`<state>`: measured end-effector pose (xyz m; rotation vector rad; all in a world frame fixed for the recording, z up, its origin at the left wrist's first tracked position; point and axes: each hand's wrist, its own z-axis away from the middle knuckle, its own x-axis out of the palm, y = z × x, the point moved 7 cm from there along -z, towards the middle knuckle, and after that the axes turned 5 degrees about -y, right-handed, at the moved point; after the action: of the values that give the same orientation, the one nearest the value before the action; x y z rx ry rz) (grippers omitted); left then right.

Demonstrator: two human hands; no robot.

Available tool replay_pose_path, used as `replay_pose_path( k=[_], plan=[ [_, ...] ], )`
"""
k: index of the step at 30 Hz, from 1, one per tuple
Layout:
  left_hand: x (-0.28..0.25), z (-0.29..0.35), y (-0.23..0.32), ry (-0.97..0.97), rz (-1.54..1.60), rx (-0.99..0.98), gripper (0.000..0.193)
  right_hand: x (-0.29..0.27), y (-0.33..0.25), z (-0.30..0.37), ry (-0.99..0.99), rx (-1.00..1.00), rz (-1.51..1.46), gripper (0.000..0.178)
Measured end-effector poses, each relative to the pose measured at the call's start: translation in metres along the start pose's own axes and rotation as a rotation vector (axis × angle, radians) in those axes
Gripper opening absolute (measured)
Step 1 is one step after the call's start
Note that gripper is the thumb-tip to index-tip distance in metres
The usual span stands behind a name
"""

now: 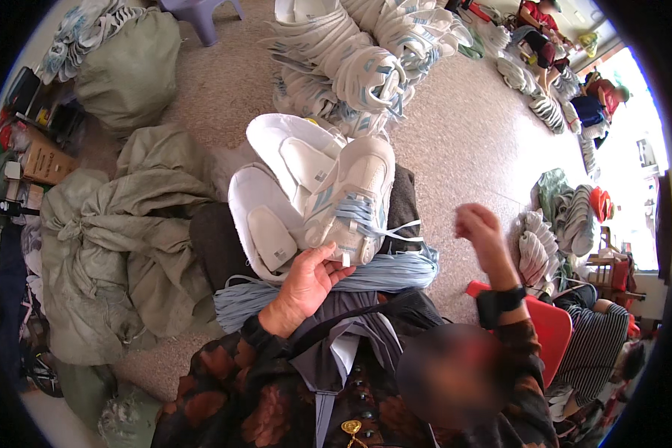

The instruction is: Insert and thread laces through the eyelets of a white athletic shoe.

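— Two hands, one head view. What does each hold?

— Her left hand grips the heel end of a white lace-up trainer with pale blue trim, thumb pressed on its edge. The trainer lies on the lap, on top of two white shoe uppers turned sole side up.

— And the other?

— Her right hand is raised to the right of the trainer, fingers curled in a loose fist. A pale blue lace runs from the trainer toward it, but I cannot tell whether the fingers pinch it.

— What lies under the shoes?

— A thick bundle of pale blue laces stretches across the knees, just below the trainer.

— Around her?

— A heap of matching white trainers sits on the speckled floor ahead, grey-green cloth sacks to the left, a red plastic stool at the right.
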<state>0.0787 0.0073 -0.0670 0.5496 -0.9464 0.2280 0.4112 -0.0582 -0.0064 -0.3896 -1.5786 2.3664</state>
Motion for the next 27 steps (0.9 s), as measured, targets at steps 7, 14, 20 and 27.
replay_pose_path(
  k=[7,14,20,27],
  plan=[
    [0.000,0.002,0.000,0.009,-0.004,-0.006,0.039,0.142,-0.036,-0.002,-0.378,-0.387,0.609,0.014],
    [0.001,0.002,0.000,0.030,-0.008,-0.013,0.036,0.153,-0.028,-0.008,-0.445,-0.286,0.461,0.015],
    [0.002,0.003,0.002,0.080,-0.013,0.003,0.029,0.143,-0.022,-0.005,-0.410,-0.143,0.312,0.015],
    [-0.002,0.001,0.001,0.032,-0.011,-0.013,0.038,0.062,-0.048,0.016,-0.384,-0.134,-0.093,0.025]
  ],
)
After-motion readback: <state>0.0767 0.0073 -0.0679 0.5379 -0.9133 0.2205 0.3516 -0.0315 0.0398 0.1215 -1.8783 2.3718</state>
